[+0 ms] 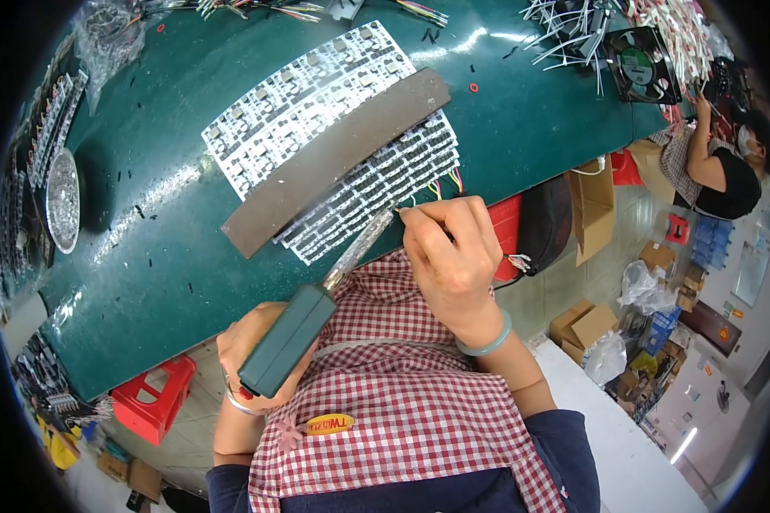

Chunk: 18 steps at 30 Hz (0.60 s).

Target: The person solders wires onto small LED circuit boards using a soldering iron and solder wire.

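My left hand [261, 355] is closed round a dark green soldering gun [291, 338], its silvery barrel pointing up to the right. The barrel's tip meets the near right edge of a circuit board panel [368, 197]. Close to that tip, the thumb and fingers of my right hand [453, 256] are pinched on a thin wire [406, 203]; most of it is hidden. Just beyond my right fingers, short coloured wires [456, 179] stand out from the panel's edge. A long brown bar [338, 158] lies across the boards, between this panel and a white board panel [308, 98] farther back.
A round metal dish [62, 201] sits on the green table [162, 282] at the left. Bundled wires [573, 34] and a black fan [642, 64] lie far right. A red stool [154, 398] stands below the near edge. Another person [723, 167] works at the right.
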Tool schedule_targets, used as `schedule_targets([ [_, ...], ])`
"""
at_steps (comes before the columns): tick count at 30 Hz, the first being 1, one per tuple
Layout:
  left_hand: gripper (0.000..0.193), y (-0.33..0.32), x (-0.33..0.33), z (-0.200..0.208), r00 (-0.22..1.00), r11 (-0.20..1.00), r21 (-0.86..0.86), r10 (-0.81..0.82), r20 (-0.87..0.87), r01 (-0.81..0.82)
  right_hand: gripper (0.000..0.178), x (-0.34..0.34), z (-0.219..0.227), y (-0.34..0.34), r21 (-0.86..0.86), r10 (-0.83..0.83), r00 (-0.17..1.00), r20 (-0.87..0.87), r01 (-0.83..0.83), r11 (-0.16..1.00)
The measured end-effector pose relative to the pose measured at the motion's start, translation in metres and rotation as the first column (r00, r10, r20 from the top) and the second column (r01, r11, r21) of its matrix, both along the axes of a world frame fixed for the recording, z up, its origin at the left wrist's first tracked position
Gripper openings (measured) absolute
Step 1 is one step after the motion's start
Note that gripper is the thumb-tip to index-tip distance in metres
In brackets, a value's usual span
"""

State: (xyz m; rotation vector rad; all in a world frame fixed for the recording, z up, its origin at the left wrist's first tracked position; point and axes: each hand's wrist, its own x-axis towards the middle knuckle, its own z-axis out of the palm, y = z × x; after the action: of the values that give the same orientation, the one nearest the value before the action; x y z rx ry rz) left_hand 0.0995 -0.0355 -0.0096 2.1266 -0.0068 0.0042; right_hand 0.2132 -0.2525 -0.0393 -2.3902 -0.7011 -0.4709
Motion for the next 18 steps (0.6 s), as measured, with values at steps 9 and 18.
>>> schedule_targets([
  [9,0.025,0.0013,-0.0013,-0.0075,0.999,0.999,-0.034,0.027,0.038,-0.026,0.031,-0.0005,0.0022,0.0002,-0.039,0.0,1.0,-0.01,-0.001,0.999],
  [18,0.024,0.0014,0.002,-0.0062,0.999,1.0,-0.029,0.011,0.05,-0.009,0.031,0.0001,0.0036,0.0002,-0.044,0.009,1.0,-0.022,-0.01,0.999],
])
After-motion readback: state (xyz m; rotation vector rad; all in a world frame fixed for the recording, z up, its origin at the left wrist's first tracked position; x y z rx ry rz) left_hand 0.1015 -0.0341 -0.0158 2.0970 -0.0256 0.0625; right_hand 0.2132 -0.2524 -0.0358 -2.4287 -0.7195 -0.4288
